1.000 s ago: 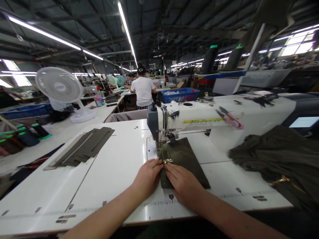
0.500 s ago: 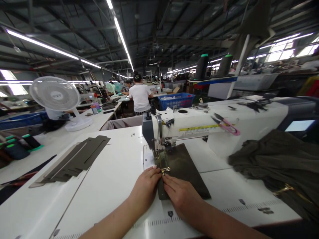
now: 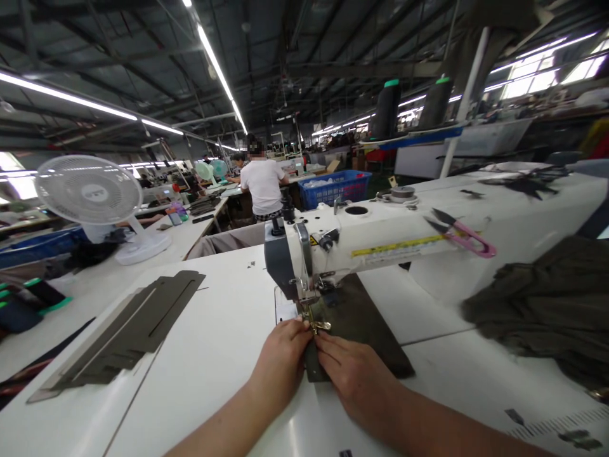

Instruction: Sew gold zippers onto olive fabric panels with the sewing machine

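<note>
A dark olive fabric piece (image 3: 375,336) lies flat under the head of a white sewing machine (image 3: 333,244). Along its left edge runs a gold metal zipper, its slider and pull (image 3: 321,326) just in front of the presser foot (image 3: 307,303). My left hand (image 3: 283,355) is closed, fingertips pinching the zipper edge left of the slider. From the right, my right hand (image 3: 354,371) has its fingers together, tips holding the fabric beside the slider. The needle point and the undersides of my fingers are hidden.
Flat olive pieces (image 3: 128,330) lie stacked at left. Pink-handled thread snips (image 3: 469,240) rest against the machine arm. Bunched dark fabric (image 3: 537,304) is at right. Further off are a white fan (image 3: 90,190), a blue basket (image 3: 335,188) and a person in a white shirt (image 3: 262,184).
The view has shifted closer and tilted, so the machine arm and bunched fabric sit further right. Both hands keep their place at the zipper; the fabric's position under the machine looks nearly the same.
</note>
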Tool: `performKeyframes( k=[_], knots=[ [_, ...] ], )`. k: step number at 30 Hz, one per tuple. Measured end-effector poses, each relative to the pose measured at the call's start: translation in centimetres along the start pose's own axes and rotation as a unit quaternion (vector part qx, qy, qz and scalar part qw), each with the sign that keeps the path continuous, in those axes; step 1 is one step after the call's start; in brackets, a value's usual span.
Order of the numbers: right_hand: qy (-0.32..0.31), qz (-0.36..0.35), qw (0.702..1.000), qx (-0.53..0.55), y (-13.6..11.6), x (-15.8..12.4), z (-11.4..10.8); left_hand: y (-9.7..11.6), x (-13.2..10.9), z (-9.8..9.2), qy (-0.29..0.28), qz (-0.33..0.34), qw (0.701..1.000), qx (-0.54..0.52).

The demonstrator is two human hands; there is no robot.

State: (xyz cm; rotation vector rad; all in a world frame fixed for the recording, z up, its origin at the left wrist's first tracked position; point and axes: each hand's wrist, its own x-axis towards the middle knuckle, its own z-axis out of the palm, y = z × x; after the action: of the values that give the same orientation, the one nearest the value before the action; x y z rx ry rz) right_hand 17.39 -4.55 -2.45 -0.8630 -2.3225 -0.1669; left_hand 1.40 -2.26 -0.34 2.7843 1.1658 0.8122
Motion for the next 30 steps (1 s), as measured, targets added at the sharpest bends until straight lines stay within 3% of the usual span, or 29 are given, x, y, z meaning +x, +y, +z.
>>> performKeyframes(
  k=[9,13,18,21,25,30],
  knots=[
    [-0.041,0.079,0.99,0.105,-0.1,0.2,-1.4,-0.5,0.3,-0.1,-0.014,-0.001,1.0,0.0],
    [-0.051,0.064,0.992,0.098,-0.4,-0.1,-1.5,-0.3,0.1,-0.3,-0.034,-0.013,0.998,0.042],
    [-0.06,0.072,0.988,0.12,0.2,0.2,-2.4,0.1,0.0,-0.3,-0.014,-0.048,0.996,0.068],
    [-0.043,0.148,0.982,0.111,0.9,1.4,-2.5,0.3,0.0,-0.4,-0.005,-0.059,0.995,0.083],
    [-0.049,0.297,0.954,-0.004,2.0,3.6,-1.1,0.5,0.0,-0.7,-0.016,-0.059,0.993,0.098],
    [-0.076,0.362,0.929,-0.027,2.6,4.7,0.3,0.4,0.2,-0.7,-0.024,-0.049,0.994,0.092]
  ],
)
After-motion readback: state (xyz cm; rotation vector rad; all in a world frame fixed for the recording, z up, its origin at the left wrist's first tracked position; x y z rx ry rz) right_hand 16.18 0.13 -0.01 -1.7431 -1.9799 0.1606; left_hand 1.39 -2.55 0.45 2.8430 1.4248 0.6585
